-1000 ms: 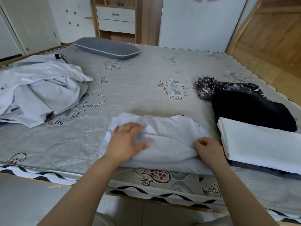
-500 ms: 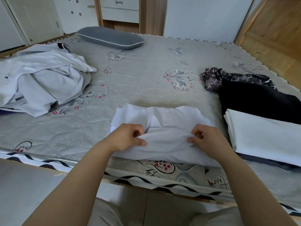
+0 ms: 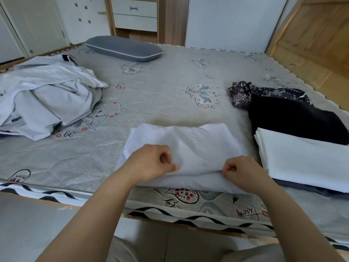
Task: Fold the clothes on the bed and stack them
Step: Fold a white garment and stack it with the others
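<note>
White garment [image 3: 190,146] stays pinched at its near edge by left hand [image 3: 151,163] and right hand [image 3: 243,172], unchanged.

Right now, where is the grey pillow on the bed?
In the head view the grey pillow lies at the bed's far edge, left of centre, just beyond the heap of pale unfolded clothes and below the white drawers.

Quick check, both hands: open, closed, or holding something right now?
Left hand: closed, pinching the near edge of the half-folded white cloth garment.
Right hand: closed, pinching the same edge of that garment.
</note>
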